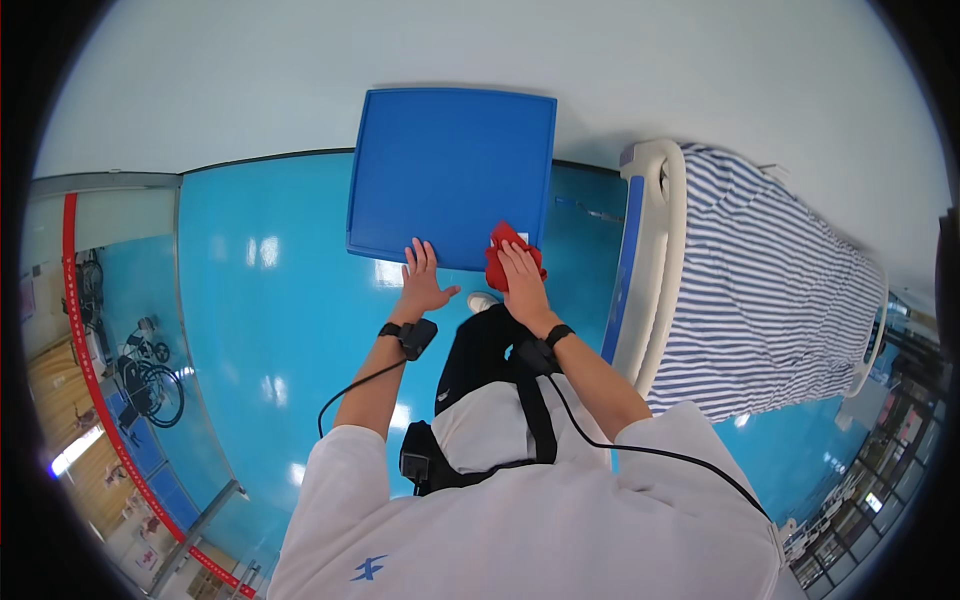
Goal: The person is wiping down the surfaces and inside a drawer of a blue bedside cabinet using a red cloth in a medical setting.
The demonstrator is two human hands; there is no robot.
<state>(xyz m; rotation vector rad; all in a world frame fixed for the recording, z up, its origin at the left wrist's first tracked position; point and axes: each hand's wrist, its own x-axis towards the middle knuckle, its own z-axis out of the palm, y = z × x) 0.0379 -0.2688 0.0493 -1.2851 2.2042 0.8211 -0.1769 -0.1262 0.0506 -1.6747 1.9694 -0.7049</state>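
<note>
In front of me is a blue cabinet top with a raised rim, standing against the wall. My right hand presses down on a crumpled red cloth at the near right corner of that top. A small white label shows partly from beside the cloth. My left hand has its fingers spread, with the fingertips at the near edge of the blue top and nothing held. Both wrists wear black straps with small cabled devices.
To the right stands a hospital bed with a beige and blue end board and a striped sheet. A wheelchair is beyond the glass partition at left, which carries a red banded strip. The blue floor is glossy.
</note>
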